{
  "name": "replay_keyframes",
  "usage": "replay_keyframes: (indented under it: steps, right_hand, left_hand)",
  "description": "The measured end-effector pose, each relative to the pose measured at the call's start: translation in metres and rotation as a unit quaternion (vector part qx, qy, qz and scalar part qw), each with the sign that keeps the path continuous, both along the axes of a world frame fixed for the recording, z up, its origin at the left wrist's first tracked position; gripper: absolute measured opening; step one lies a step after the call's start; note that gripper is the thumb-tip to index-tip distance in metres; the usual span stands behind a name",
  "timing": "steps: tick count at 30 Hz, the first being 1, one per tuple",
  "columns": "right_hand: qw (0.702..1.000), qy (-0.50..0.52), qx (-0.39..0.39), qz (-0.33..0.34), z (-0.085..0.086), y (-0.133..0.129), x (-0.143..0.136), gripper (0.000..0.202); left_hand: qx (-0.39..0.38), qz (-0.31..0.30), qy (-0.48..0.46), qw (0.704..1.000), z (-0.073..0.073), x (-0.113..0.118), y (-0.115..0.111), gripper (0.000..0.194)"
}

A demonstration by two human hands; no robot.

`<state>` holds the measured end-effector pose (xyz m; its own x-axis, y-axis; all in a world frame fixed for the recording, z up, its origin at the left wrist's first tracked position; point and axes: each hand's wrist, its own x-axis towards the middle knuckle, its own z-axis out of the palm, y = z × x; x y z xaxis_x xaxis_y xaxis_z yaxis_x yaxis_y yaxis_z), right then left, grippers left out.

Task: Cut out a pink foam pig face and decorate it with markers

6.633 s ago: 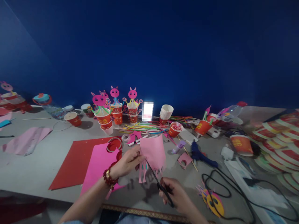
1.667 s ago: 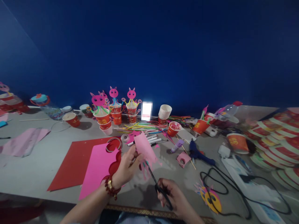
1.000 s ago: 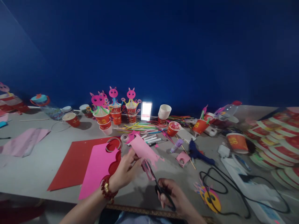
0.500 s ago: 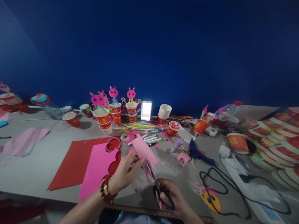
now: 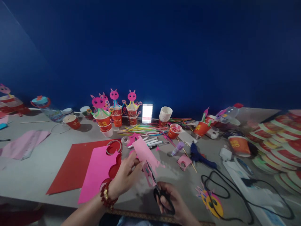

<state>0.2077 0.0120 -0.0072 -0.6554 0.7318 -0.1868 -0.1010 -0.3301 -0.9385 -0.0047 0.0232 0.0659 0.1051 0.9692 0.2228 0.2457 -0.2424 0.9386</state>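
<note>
Near the front middle of the table, my left hand [image 5: 128, 172] is closed on a light pink sheet of craft paper [image 5: 146, 153], which stretches away from the fingers. My right hand [image 5: 172, 197] is wrapped round the black handles of a pair of scissors [image 5: 164, 201]. The scissor blades lie against the pink paper, and a narrow strip of it hangs beside them. To the left lie a bright pink sheet [image 5: 94, 175] with scalloped cutouts and a red sheet [image 5: 64, 171] beneath it.
Paper cups with pink animal figures [image 5: 101, 121] stand at the back. Markers [image 5: 150, 142] and coloured sticks [image 5: 143, 128] lie mid-table. On the right are a blue glue gun [image 5: 199, 157], its black cord, a power strip [image 5: 249, 188], a yellow cutout [image 5: 214, 205] and stacked cups [image 5: 279, 141].
The scissors in my right hand have shifted slightly, with the blades looking closer together. My left hand keeps its hold on the pink paper, almost unmoved.
</note>
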Motion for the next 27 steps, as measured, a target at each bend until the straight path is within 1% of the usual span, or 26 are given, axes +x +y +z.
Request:
replay_keyframes:
  steps: [4,9,12,16,22,27]
  right_hand:
    - [1.0,-0.008,-0.01,-0.002,-0.0002,-0.0004,-0.0004,0.064]
    - [0.999,-0.013,-0.019,-0.038,0.001,-0.0021,-0.0011,0.063]
    - [0.999,-0.019,-0.006,-0.027,0.0013,-0.0028,-0.0009,0.062]
    - [0.999,-0.005,0.009,-0.043,-0.0015,-0.0034,-0.0001,0.061]
    - [0.999,0.003,0.025,-0.031,-0.0033,-0.003,0.0005,0.06]
    - [0.999,0.009,-0.018,-0.043,-0.0025,-0.0055,-0.0009,0.062]
  left_hand:
    - [0.0,0.002,0.006,1.0,0.0006,0.0003,-0.0003,0.013]
    - [0.001,0.001,0.01,1.0,0.0019,0.0007,-0.001,0.014]
    - [-0.006,0.0,0.005,1.0,0.001,0.0011,-0.0011,0.015]
    - [-0.012,-0.001,0.001,1.0,-0.0001,0.0014,-0.0012,0.017]
    - [-0.009,0.006,0.009,1.0,0.001,0.0019,-0.0026,0.017]
    - [-0.003,0.017,0.025,1.0,0.0015,0.0033,-0.005,0.016]
